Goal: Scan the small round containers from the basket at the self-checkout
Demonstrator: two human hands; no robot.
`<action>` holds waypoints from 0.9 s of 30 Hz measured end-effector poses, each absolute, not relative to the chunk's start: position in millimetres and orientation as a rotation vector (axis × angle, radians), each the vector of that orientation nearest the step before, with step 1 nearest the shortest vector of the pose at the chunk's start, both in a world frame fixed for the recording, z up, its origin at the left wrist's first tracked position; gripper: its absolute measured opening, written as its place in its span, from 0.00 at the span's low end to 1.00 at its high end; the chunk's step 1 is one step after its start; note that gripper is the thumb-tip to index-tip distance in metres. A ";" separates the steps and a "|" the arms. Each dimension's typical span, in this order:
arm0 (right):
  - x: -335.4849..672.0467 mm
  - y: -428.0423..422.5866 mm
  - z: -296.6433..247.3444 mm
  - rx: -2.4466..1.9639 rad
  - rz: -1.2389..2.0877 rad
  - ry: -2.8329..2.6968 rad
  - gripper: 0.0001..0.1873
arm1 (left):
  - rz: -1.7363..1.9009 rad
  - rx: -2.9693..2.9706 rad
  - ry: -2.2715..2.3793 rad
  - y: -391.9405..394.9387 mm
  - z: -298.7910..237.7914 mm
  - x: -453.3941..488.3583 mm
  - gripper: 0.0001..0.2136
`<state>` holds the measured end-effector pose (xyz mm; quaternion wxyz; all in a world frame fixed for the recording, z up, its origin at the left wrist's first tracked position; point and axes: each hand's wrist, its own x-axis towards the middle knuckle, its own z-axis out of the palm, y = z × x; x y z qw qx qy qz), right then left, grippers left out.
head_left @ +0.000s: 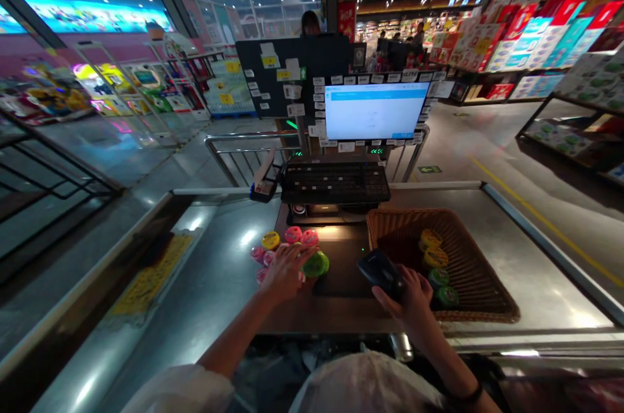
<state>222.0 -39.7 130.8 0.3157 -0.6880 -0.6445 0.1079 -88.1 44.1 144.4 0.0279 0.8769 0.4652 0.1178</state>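
Note:
My left hand [285, 273] lies with fingers spread over a cluster of small round tins on the steel counter. Pink, yellow and green lids show there: a yellow tin [270, 240], a pink tin [293, 235] and a green tin [314, 264] beside my fingers. My right hand [412, 301] grips a black handheld barcode scanner [381, 274] above the near edge of a woven wicker basket [470, 263]. Several yellow and green round tins [436, 268] lie in a row inside the basket.
A dark scanning pad [341, 270] sits between the tins and the basket on the steel checkout counter [536, 289]. A black keyboard [335, 182] and lit monitor [375, 111] stand beyond it, with metal railings behind. A person stands farther back, and store shelves line the right.

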 end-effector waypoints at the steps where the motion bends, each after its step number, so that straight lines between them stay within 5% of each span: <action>1: 220.2 -39.2 130.4 -1.810 0.290 -1.710 0.24 | 0.352 2.694 1.450 40.0 143.1 -93.0 0.30; 27: 219.6 -39.6 133.6 -1.911 0.280 -1.604 0.30 | 0.016 2.619 1.808 3.4 55.9 -171.2 0.29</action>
